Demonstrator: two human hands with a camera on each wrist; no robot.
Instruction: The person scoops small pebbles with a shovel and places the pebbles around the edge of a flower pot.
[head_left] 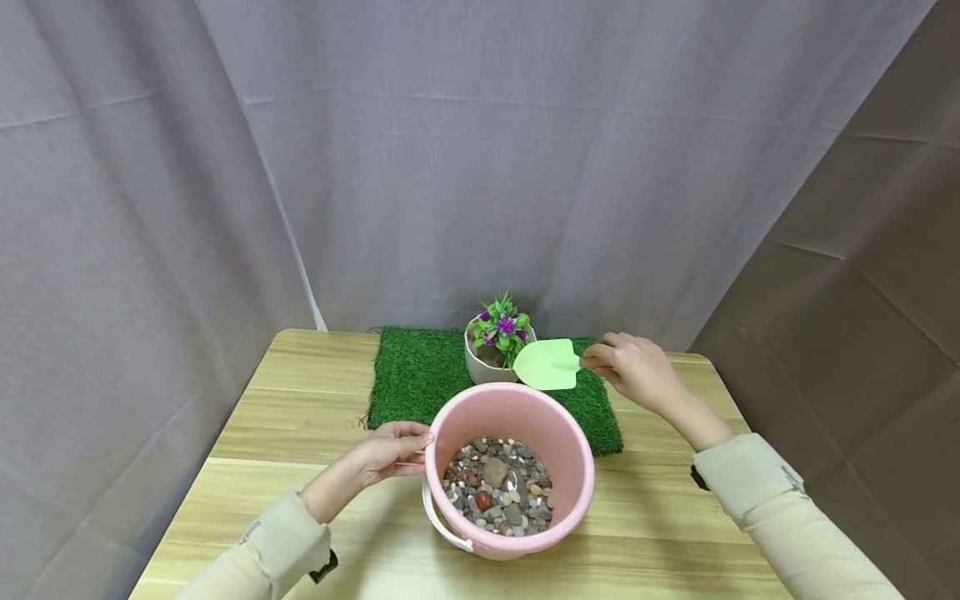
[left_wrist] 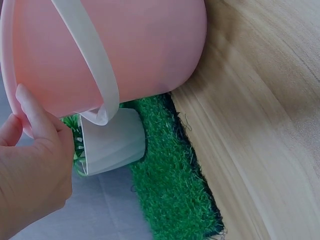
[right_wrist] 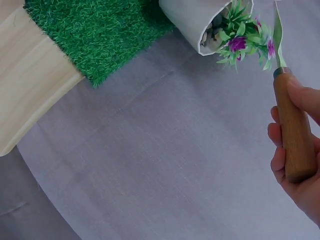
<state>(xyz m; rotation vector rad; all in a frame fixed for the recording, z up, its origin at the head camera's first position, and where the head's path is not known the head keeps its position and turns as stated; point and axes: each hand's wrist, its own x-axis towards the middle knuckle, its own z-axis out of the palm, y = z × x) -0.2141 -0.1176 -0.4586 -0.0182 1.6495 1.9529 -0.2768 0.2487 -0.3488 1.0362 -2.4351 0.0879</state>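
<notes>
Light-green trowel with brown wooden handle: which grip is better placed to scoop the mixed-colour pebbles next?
Right, probably: the right grip holds the trowel by its handle, near the round pink plastic bucket of pebbles; the left grip holds that bucket's rim.

The left arm wears a long, pale cream fabric sleeve, matched by the pale cream right sleeve; each ends in a broad cuff with a small grey marking, too small to read. A small black fitting shows at the left cuff's edge, and a similar black piece at the right. Both hands are bare.
</notes>
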